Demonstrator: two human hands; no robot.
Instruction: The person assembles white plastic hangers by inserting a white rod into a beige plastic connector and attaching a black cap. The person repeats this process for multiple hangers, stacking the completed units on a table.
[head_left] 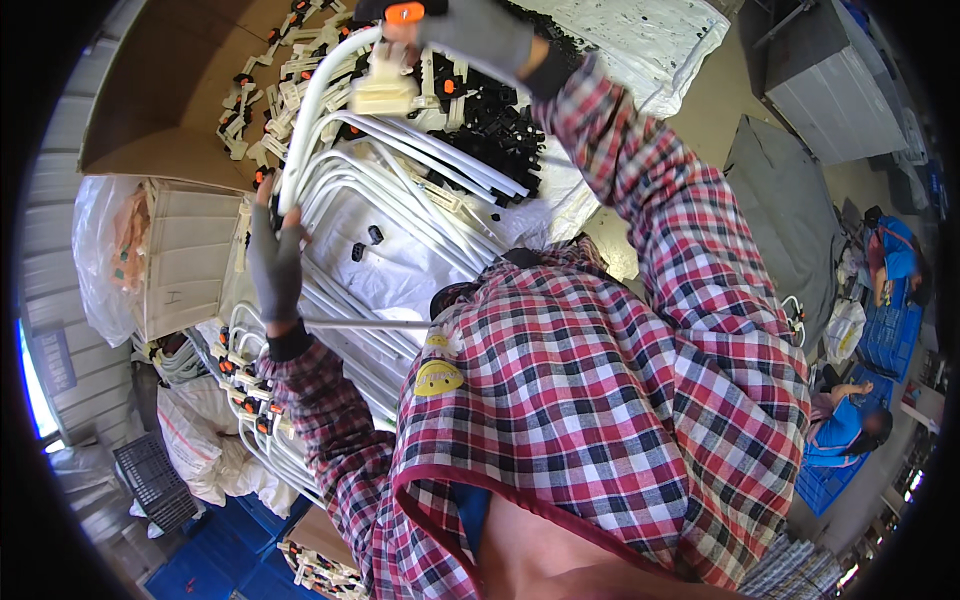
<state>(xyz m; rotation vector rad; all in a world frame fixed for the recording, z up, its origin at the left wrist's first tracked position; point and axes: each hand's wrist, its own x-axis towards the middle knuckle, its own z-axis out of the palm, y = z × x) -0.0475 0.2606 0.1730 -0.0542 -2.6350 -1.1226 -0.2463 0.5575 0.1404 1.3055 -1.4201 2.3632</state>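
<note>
A white bent tube arches upward at the far left of the pile, with my left hand, in a grey glove, closed around its lower part. My right hand, also gloved and slightly blurred, is closed at the tube's upper end on a cream plastic fitting. A black piece with an orange button shows at those fingers. Exactly how fitting and tube meet is hidden by the hand. Below lie several more white bent tubes in a bundle.
Cream fittings with black and orange parts heap beside a cardboard box. Small black parts spread over white sheeting. Two loose black pieces lie near the tubes. Two people in blue sit at far right.
</note>
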